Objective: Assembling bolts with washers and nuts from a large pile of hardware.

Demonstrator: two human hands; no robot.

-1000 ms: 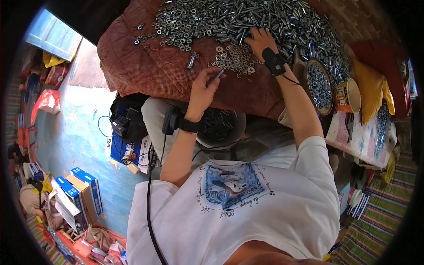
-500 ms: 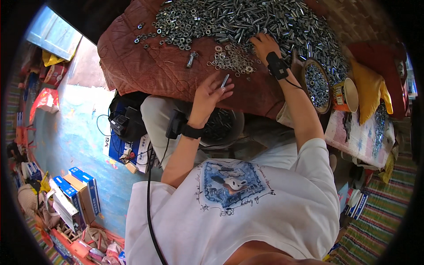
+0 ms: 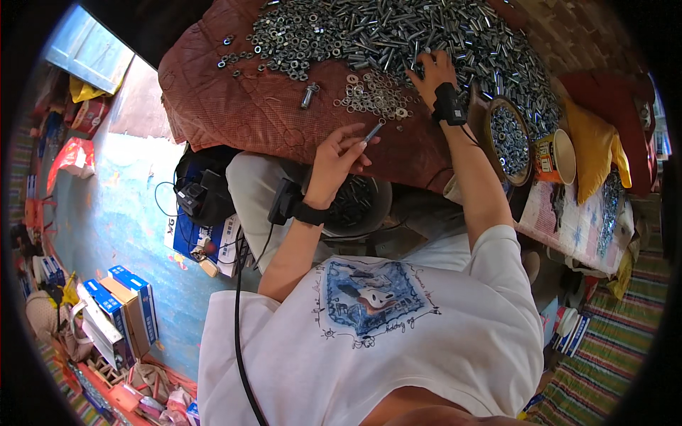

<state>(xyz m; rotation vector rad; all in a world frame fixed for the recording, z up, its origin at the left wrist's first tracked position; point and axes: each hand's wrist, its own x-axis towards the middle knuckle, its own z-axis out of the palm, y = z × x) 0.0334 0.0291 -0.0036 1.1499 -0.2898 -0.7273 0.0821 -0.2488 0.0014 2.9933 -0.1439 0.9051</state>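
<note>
My left hand [image 3: 339,157] is closed on a slim metal bolt [image 3: 374,132] that slants up to the right, just off the table's front edge. A ring seems to sit at its upper tip. My right hand [image 3: 435,79] reaches to the near edge of a big pile of metal sleeves [image 3: 476,50], fingers apart and fingertips at the pieces; I cannot see anything in its grasp. Between the hands lies a patch of flat washers [image 3: 376,96]. Left of these stands one assembled anchor bolt [image 3: 309,96]. Hex nuts [image 3: 295,42] spread at the far left of the pile.
A reddish quilted cloth [image 3: 234,106] covers the table. At the right are a round pan of nuts [image 3: 510,138], a paper cup [image 3: 556,157] and a yellow cloth [image 3: 593,145]. Below the table edge, a bucket [image 3: 380,206] holds dark metal pieces. A cable [image 3: 241,341] hangs past my left arm.
My left hand has tilted the bolt further right and slightly lower. My right hand has shifted a little right and up along the pile edge, its fingers more spread.
</note>
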